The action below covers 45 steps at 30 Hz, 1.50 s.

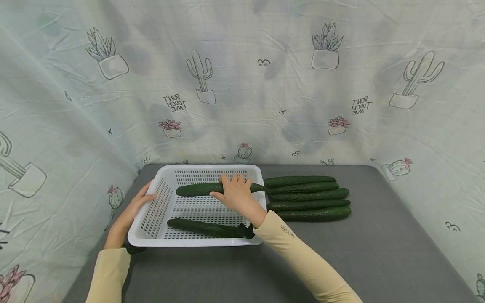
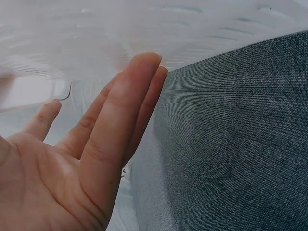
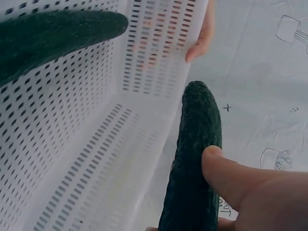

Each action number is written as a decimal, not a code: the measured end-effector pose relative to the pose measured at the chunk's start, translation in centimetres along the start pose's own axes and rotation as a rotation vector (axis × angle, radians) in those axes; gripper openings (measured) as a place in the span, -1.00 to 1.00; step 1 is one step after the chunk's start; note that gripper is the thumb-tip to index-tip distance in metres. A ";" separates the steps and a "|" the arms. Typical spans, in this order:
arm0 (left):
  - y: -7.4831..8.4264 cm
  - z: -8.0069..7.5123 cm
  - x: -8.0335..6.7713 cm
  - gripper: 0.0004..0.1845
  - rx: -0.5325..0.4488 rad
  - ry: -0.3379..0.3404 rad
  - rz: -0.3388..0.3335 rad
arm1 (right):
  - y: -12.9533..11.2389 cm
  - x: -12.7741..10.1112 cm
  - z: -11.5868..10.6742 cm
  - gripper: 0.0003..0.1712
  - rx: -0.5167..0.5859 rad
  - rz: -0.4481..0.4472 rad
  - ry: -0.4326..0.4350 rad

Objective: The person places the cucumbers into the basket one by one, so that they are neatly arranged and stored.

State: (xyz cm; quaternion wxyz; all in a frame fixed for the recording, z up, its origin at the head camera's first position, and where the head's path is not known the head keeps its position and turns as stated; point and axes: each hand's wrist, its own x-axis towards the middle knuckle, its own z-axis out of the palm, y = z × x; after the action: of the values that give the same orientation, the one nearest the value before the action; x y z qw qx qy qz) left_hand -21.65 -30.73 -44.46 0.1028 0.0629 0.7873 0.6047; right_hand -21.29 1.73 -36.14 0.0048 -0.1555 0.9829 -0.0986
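A white perforated plastic basket (image 1: 197, 243) stands on the grey table. My right hand (image 1: 238, 195) grips a long green cucumber (image 1: 195, 189) over the far part of the basket, thumb on one side of it in the right wrist view. Another cucumber (image 1: 204, 227) lies inside along the near wall, with part of my right wrist's dark camera strap (image 1: 246, 230) overlapping its right end. My left hand (image 1: 132, 210) is at the basket's left side, thumb over the rim. The left wrist view shows its fingers (image 2: 108, 130) nearly straight, fingertips right at the basket's outside.
Several cucumbers (image 1: 308, 195) lie side by side on the grey table (image 1: 363, 252), just right of the basket. A pale curtain (image 1: 242, 84) printed with potted cacti hangs behind and along both sides of the table.
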 end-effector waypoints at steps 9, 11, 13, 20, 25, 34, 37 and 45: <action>0.0 -0.1 0.5 -0.34 -0.018 -0.031 0.061 | -1.1 0.9 0.7 -0.42 0.013 0.019 -0.017; 0.0 -0.1 0.5 -0.34 -0.007 -0.028 0.071 | -1.3 1.2 1.0 -0.41 0.016 0.027 -0.029; 0.0 -0.1 0.5 -0.33 -0.010 -0.023 0.058 | -1.4 1.5 1.3 -0.40 0.015 0.038 -0.042; 0.1 0.1 0.2 -0.34 -0.014 -0.012 0.046 | -1.4 2.4 2.6 -0.41 0.016 0.069 -0.074; 0.0 0.1 0.2 -0.33 -0.008 -0.006 0.043 | -1.5 3.0 3.2 -0.45 0.035 0.067 -0.120; 0.0 -0.1 0.7 -0.34 -0.033 -0.041 0.075 | -1.4 3.7 3.8 -0.42 0.058 0.060 -0.216; 0.0 -0.2 0.7 -0.34 -0.026 -0.048 0.081 | -1.3 3.9 4.0 -0.43 0.052 0.066 -0.236; -0.1 -0.5 1.0 -0.37 -0.023 -0.097 0.145 | -1.3 4.3 4.6 -0.46 -0.018 0.077 -0.291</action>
State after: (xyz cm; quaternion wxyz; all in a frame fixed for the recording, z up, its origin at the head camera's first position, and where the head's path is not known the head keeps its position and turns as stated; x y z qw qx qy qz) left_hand -22.69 -31.00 -44.49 0.0975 0.1477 0.7677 0.6159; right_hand -24.80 -1.74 -40.33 0.1495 -0.1302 0.9779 -0.0658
